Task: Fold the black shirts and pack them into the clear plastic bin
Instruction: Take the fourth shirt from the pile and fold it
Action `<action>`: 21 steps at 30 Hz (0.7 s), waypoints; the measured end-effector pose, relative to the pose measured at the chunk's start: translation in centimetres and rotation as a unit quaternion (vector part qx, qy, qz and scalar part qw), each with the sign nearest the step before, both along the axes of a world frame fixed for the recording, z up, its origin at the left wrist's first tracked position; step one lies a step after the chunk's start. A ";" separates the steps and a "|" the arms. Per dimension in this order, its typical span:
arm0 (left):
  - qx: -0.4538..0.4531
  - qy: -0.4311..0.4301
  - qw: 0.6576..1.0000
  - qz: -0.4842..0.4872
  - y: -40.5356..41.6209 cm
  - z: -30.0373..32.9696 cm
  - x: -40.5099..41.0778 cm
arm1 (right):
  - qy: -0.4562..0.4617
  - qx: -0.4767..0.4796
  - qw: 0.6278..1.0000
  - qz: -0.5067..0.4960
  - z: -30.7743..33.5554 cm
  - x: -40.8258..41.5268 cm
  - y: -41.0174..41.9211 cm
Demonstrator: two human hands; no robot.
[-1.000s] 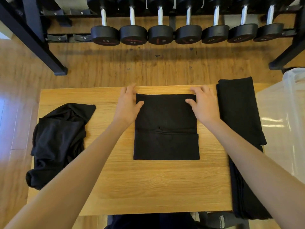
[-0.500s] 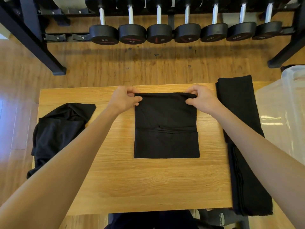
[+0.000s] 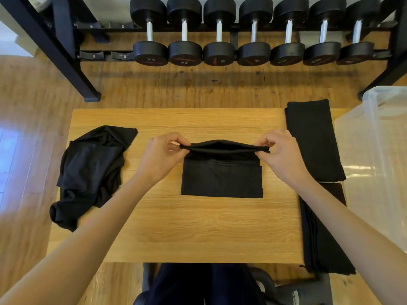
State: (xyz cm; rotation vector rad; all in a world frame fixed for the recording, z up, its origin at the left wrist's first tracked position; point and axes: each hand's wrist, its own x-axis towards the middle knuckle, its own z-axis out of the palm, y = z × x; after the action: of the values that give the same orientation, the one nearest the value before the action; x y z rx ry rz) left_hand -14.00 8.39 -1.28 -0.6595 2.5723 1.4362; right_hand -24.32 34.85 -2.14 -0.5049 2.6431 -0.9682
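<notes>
1. At the far left of the frame a crumpled black shirt (image 3: 88, 172) lies in a loose heap on the left side of the tabletop (image 3: 198, 227), one end drooping over the left edge. Nothing touches it.
2. Just right of that heap, the left hand (image 3: 159, 157) reaches in from the lower left. Its grip is pressed together, thumb and fingertips pinching the left corner of the far edge of the shirt in the middle.
3. In the centre of the frame the half-folded black shirt (image 3: 221, 179) lies as a flat rectangle. Its near part rests flat on the tabletop; its far edge is lifted clear of the wood and stretched taut as a thin dark band between the two hands, bowing slightly upward in the middle.
4. Right of centre, the right hand (image 3: 279, 156) comes in from the lower right. Its grip is likewise closed tight, thumb against fingertips, pinching the right corner of that same raised edge.
5. Farther right, a stack of folded black shirts (image 3: 315, 142) runs along the right side of the tabletop, apart from the hands.
6. At the far right edge of the frame stands the clear plastic bin (image 3: 378, 150), just beside that stack. I cannot tell whether anything lies inside it.
7. Across the top of the frame a dumbbell rack (image 3: 253, 40) stands on the wooden floor (image 3: 26, 106), well beyond the tabletop.
</notes>
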 end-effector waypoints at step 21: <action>-0.110 0.074 0.985 -0.109 2.7 -5.2 8.9 | 0.134 0.089 0.985 0.060 -4.9 8.7 3.3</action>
State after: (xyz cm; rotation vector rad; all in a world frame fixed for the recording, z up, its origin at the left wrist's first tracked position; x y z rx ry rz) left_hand -5.13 11.11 -6.47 -0.2896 2.8391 1.1875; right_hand -15.64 38.14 -7.09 -0.7897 2.8602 -0.6605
